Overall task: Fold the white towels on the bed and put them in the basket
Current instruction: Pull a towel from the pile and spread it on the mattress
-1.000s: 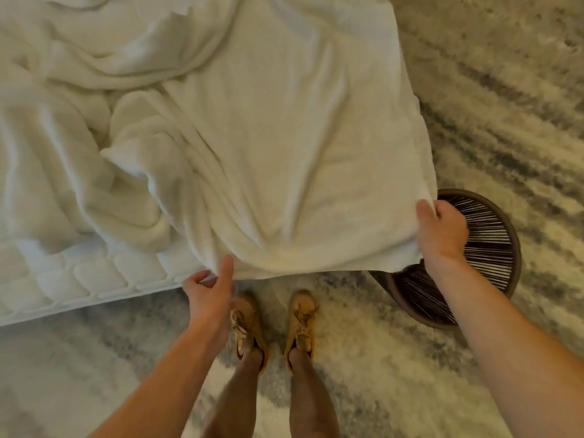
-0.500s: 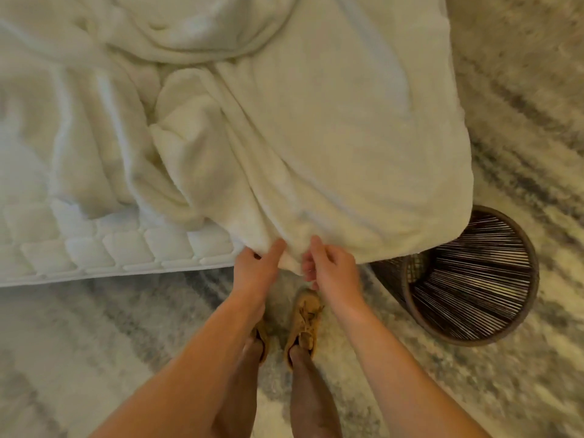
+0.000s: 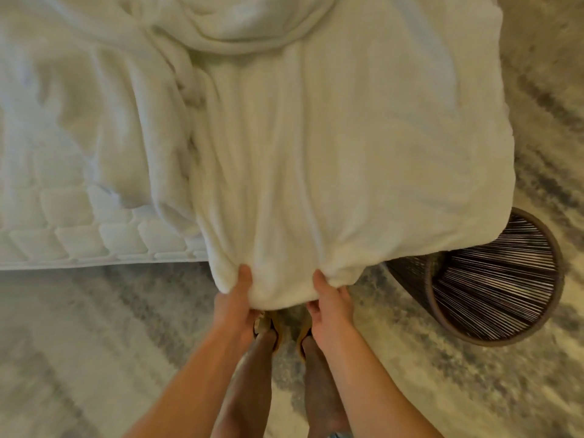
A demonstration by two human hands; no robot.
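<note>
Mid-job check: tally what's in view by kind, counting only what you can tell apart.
Towel: 1, held at its near edge
Hands: 2, left hand and right hand, both gripping it
Basket: 1
Shoes: 2
Mattress: 1
Total: 7
The heaped white cloth behind cannot be split into separate towels.

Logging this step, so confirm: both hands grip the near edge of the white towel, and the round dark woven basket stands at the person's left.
Wrong side. The head view shows the round dark woven basket standing at the person's right. The left hand and right hand do both grip the near edge of the white towel.
</note>
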